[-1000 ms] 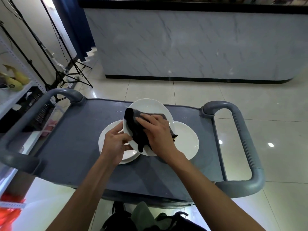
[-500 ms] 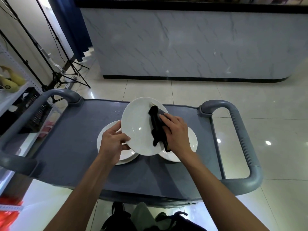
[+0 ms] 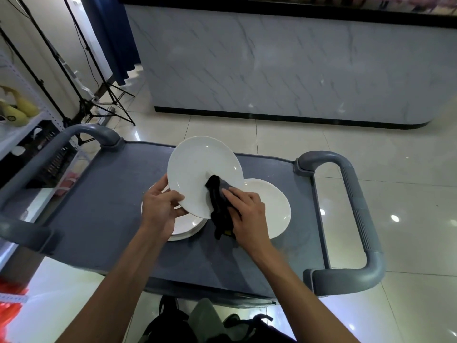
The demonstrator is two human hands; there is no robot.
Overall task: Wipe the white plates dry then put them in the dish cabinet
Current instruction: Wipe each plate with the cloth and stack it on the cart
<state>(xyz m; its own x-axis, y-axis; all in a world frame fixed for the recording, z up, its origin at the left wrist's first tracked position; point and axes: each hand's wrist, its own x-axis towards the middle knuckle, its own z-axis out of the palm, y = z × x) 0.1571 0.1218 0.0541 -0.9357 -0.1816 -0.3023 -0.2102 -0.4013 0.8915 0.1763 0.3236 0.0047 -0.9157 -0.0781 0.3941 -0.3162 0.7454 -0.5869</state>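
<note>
**Wiping the raised plate, cabinet step not yet begun**

Drying is the step in hand. A white plate [image 3: 197, 174] is held tilted above the cart top, its face turned toward the person. Its near-left rim is pinched by the left hand [image 3: 158, 211], thumb on the face and fingers behind. A dark cloth [image 3: 218, 204] is pressed against the lower right edge of the plate by the right hand [image 3: 247, 214], whose fingers are curled over the bunched fabric.

Beneath, a small stack of white plates [image 3: 183, 231] is seen on the left, and a single plate [image 3: 272, 206] lies flat on the right, both on the grey cart [image 3: 99, 219].

Most of the raised plate's face lies uncovered by the cloth; whether it is dry cannot be told. For the next move, the cloth is judged to need sweeping across the face and back. No dish cabinet is in view, so carrying must follow.
</note>
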